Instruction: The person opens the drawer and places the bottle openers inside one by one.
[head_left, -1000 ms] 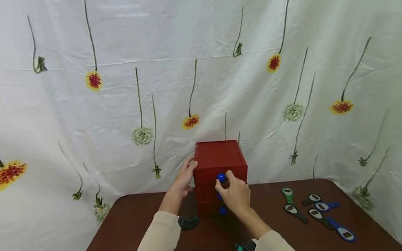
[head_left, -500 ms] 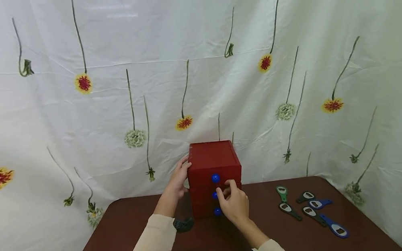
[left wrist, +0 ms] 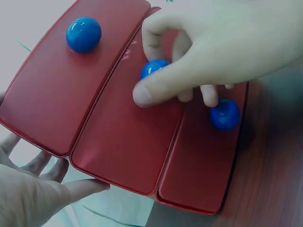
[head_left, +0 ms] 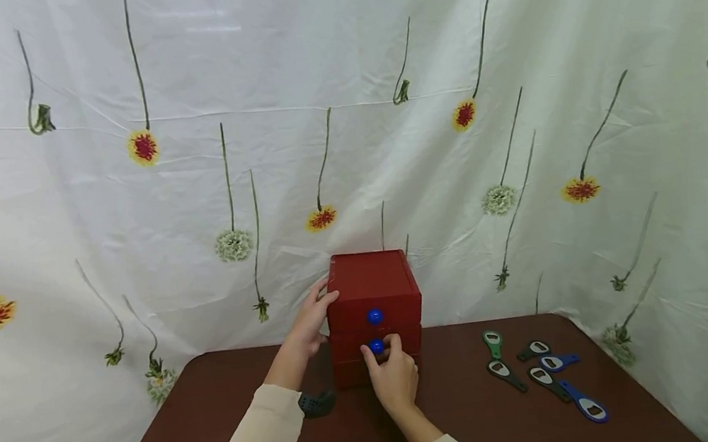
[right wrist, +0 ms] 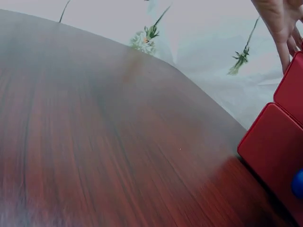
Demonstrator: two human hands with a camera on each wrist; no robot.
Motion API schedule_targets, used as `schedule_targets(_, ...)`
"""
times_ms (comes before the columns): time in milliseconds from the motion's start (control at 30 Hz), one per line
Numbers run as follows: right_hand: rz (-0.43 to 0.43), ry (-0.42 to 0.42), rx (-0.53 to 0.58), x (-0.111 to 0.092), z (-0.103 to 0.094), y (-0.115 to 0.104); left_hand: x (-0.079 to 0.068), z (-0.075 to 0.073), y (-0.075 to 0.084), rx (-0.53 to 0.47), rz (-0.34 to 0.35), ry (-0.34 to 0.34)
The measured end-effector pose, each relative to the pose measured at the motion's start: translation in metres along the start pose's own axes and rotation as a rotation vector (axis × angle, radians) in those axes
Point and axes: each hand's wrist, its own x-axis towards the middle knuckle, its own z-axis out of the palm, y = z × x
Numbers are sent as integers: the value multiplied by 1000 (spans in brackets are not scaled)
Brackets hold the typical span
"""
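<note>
A red box with three stacked drawers stands near the table's far edge. Each drawer front bears a round blue knob; the top knob and the bottom knob are uncovered. My right hand pinches the middle knob between thumb and forefinger. That drawer looks shut, its front level with the others. Against the box's left side rests my left hand, its fingers spread and fairly straight. In the left wrist view its thumb touches the box's side edge.
Several bottle openers lie on the right of the dark brown table: a green one, black ones such as this opener, and blue ones such as this opener. A white flowered curtain hangs right behind the table.
My right hand has gone down from the top knob to the middle knob and now pinches it. My left hand stays against the box's side. The head view has shifted slightly.
</note>
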Motion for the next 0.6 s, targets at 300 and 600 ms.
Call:
schedule_targets(300, -1, 73, -56, 5, 13, -6, 0, 3, 6, -11, -15, -13)
schedule_targets(600, 17, 78, -35, 0, 13, -7, -4, 3, 5, -12, -42, 13)
